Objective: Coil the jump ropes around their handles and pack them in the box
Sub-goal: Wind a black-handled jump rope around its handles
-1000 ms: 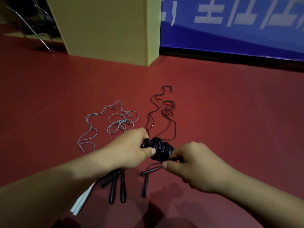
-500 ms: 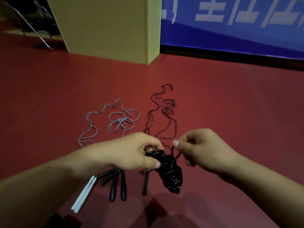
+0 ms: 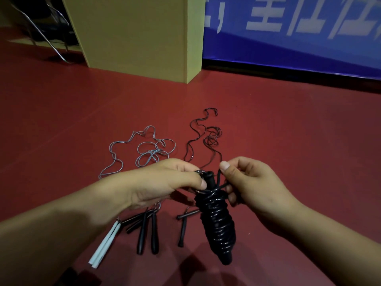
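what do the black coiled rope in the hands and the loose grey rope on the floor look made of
Black coiled jump rope: probably glossy plastic or rubbery cord, since highlights glint along each wrap. Thin grey jump rope on the red floor: looks like a coated wire or slim plastic cord; it holds springy open loops with a slight sheen. Neither is certain from the look alone.

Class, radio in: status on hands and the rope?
Left hand grips coiled black rope at top. Right hand pinches its loose end. Grey rope uncoiled on floor. Nothing blocking.
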`<state>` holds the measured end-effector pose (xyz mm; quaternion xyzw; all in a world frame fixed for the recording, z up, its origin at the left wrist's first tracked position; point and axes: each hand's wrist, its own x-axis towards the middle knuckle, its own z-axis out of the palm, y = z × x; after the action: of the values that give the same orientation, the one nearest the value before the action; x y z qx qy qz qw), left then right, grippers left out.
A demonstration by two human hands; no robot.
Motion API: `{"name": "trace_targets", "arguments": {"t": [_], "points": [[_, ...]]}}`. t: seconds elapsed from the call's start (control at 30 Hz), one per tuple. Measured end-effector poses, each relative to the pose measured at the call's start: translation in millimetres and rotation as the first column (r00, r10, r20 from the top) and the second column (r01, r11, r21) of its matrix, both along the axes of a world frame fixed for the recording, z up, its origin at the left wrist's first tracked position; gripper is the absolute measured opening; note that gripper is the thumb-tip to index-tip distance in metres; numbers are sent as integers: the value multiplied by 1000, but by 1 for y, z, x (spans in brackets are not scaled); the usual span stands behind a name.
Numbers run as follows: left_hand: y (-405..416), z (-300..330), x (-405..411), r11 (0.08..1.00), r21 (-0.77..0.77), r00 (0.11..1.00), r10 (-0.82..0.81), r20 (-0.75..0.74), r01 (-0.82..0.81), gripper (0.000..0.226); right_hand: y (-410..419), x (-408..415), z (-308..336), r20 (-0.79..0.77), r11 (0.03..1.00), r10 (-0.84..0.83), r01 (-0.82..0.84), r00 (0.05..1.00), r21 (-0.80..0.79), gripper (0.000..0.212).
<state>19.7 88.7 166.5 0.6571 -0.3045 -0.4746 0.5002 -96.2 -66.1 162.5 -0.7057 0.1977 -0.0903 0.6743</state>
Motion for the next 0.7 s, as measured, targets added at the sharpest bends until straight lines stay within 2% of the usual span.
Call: {"name": "trace_targets", "arguments": {"t": [0.1, 0.2, 0.37, 0.5, 0.57, 0.7], "points": [[-4, 0, -6, 994, -17, 992, 111, -51, -112, 18, 2, 2, 0, 13, 992, -87, 85, 996, 96, 21], [-9, -2, -9, 982, -29, 979, 183, -93, -186, 41, 2, 5, -2, 2, 974, -176, 174, 984, 145, 20], [-16, -4, -12, 952, -91, 955, 283, -91, -291, 50, 4, 9, -4, 3, 930, -281, 271, 960, 248, 22], [-20, -4, -13, 940, -148, 951, 309, -23, -309, 43, 5, 12, -1, -8, 880, -295, 275, 955, 387, 21], [-21, -5, -12, 934, -170, 948, 319, -5, -315, 48, 5, 12, 1, -6, 856, -281, 254, 960, 450, 21], [-23, -3, -16, 912, -177, 928, 372, -19, -369, 38, 11, 11, 5, 11, 832, -220, 182, 975, 524, 19]]}}
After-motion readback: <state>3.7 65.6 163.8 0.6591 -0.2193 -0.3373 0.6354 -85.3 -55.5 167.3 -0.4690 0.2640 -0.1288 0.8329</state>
